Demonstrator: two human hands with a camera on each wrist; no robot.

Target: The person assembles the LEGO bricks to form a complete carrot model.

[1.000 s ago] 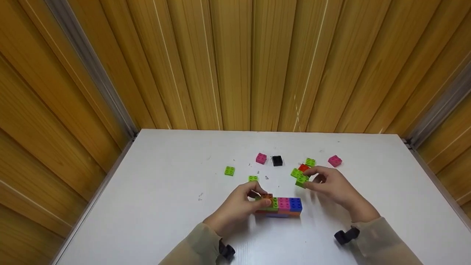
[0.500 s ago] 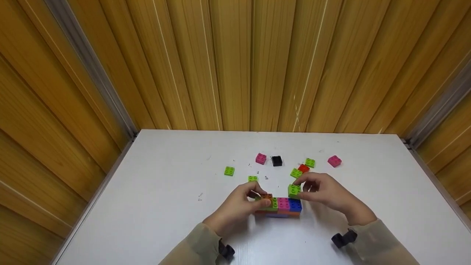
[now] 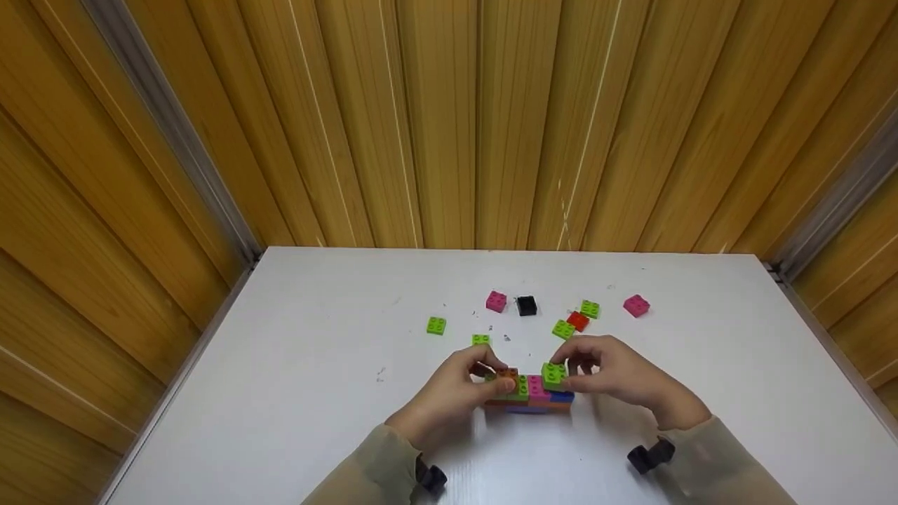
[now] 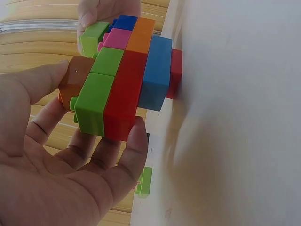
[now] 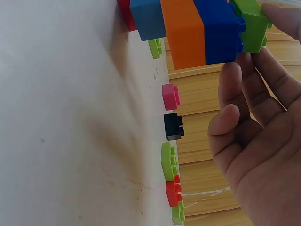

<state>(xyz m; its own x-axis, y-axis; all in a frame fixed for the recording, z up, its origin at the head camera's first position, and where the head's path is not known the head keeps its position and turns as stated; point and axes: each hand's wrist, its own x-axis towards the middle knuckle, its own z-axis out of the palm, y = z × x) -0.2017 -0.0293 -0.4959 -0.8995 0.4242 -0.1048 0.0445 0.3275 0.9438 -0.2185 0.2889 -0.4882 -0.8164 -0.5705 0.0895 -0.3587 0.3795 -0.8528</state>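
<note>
The brick stack is held above the counter, its long axis running left to right in the head view, with both hands set at opposite ends. The left end is gripped by the left hand, the thumb laid against the brown brick on top and the other fingers curled beneath. By the right hand, a green brick is pinched between thumb and fingertips, studs up, over the right end, where the blue brick and the pink brick are set side by side. The right hand is thus nearer that end. Blue studs are left exposed in the right wrist view, so full seating is judged not yet reached.
</note>
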